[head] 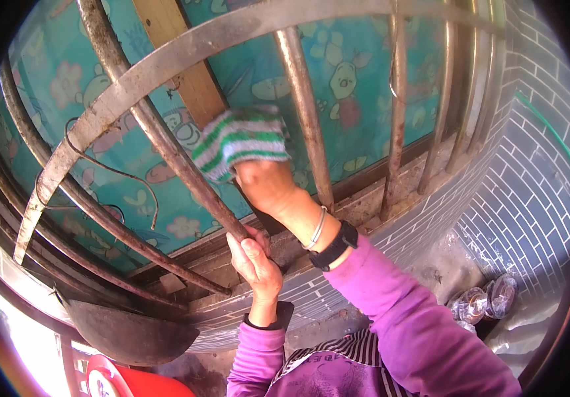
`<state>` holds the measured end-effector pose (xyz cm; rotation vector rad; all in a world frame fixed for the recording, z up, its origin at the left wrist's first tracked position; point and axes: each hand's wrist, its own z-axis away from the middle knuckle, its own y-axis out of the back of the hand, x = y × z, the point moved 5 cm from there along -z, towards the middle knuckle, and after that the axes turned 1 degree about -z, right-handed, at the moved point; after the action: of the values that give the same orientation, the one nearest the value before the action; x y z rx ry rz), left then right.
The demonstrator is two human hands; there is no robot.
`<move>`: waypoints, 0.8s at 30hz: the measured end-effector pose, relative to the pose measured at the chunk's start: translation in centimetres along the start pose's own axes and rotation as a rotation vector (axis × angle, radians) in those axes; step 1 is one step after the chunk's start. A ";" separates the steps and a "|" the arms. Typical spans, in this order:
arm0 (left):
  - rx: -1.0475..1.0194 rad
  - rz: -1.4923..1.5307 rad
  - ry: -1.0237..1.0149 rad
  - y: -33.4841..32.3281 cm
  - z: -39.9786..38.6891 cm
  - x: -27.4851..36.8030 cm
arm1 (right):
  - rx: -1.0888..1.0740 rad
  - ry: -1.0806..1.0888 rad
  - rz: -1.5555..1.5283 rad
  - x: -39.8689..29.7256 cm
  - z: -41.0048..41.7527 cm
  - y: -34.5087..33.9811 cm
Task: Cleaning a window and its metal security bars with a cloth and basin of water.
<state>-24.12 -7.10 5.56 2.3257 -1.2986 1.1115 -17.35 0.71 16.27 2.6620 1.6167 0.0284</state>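
Observation:
A striped green, grey and white cloth is bunched in my right hand, which reaches between two metal window bars. It lies against or just before the window pane, beside its wooden frame strip; whether it touches the pane I cannot tell. Cartoon-printed teal sheeting covers the pane. The cloth hides most of my right fingers. My left hand grips the lower end of a rusty window bar, just above the sill.
A flat metal crossbar curves over the bars, with a loose wire hanging from it. At lower left are a dark wok and a red plastic container. Plastic-wrapped items lie low by the tiled wall.

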 end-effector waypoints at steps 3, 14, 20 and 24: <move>-0.008 0.016 -0.008 -0.2 0.0 -0.1 | -0.202 -0.173 -0.012 0.4 3.2 0.0; -0.067 -0.002 0.012 -0.3 -0.4 -0.9 | -0.806 -0.518 -0.119 0.6 13.1 -0.1; -0.100 0.142 0.383 2.8 -1.9 -2.4 | -0.694 -0.394 -0.508 -2.6 14.5 6.4; -0.255 0.190 0.485 1.2 -3.2 -3.6 | -0.588 -0.428 -0.637 -2.1 18.4 12.9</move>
<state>-27.80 -3.88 4.96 1.6423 -1.3846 1.3660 -6.29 -7.34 -1.68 1.5339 1.8428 -0.0647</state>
